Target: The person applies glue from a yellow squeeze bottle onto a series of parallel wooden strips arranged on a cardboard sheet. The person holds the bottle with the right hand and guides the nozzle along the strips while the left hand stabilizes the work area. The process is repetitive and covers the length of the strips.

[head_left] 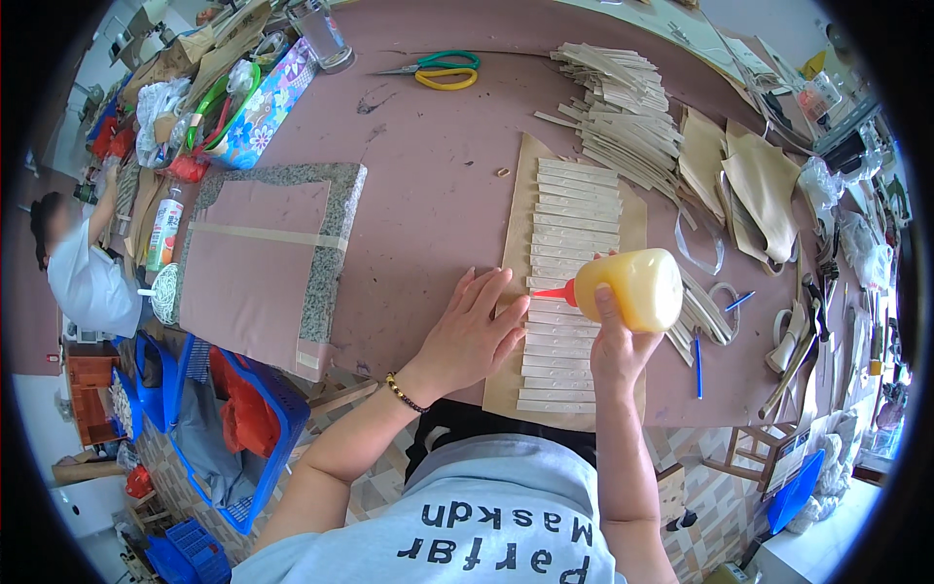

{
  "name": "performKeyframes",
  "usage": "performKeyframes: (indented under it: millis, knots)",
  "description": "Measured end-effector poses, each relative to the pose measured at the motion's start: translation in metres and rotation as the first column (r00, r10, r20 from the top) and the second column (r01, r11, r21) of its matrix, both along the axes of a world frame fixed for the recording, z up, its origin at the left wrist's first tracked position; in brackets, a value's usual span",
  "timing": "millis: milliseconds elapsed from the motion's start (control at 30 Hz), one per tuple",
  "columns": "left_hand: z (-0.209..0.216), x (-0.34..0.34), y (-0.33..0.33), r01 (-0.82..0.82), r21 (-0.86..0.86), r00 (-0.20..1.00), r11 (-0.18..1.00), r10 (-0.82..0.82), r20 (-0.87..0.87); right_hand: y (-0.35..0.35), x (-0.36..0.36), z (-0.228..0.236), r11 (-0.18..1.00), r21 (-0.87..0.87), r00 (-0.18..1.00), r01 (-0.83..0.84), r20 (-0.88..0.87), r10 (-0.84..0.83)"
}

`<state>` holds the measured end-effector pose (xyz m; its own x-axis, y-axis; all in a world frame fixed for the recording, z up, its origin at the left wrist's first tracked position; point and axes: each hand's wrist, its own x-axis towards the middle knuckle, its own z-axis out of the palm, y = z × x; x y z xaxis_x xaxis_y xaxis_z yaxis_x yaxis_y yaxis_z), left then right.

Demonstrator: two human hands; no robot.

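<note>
My right hand (621, 343) is wrapped round a squeeze bottle (644, 284) of yellowish glue, tipped on its side. Its red nozzle points left and meets a row of pale strips (576, 226), which lie one below another on a brown paper sheet (632, 209). Small shiny spots dot several strips. My left hand (475, 326) rests at the sheet's left edge, fingers stretched out and holding nothing, the fingertips close to the nozzle tip. A dark beaded bracelet circles the left wrist.
Loose strips (623, 107) are heaped at the back right, beside brown pieces (757, 190). Scissors (448, 70) lie at the back. A stone slab (336, 219) sits left, near a bottle (163, 232). Blue pens (699, 368) lie right. Another person (89, 277) is at far left.
</note>
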<state>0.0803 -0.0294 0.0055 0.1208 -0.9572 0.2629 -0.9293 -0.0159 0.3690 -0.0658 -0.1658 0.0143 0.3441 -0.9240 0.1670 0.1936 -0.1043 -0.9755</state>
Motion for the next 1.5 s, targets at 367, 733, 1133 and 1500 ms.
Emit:
performKeyframes:
  millis: [367, 733, 1133, 1500]
  knots:
    - [-0.001, 0.0, 0.0, 0.006, 0.003, 1.0, 1.0, -0.006, 0.008, -0.011, -0.023, 0.01, 0.997, -0.05, 0.998, 0.066, 0.022, -0.065]
    - [-0.003, -0.001, 0.0, 0.001, 0.003, 1.0, 1.0, -0.001, -0.007, -0.026, -0.051, 0.016, 0.976, -0.006, 0.972, 0.217, 0.097, -0.216]
    - [-0.003, 0.0, 0.001, 0.001, 0.013, 1.0, 1.0, -0.001, -0.001, -0.027, -0.05, 0.012, 0.972, -0.041, 0.97, 0.23, 0.089, -0.226]
    - [-0.001, 0.0, 0.001, 0.001, -0.001, 1.0, 1.0, -0.001, -0.002, -0.002, -0.002, 0.003, 0.99, -0.025, 0.99, 0.141, 0.023, -0.141]
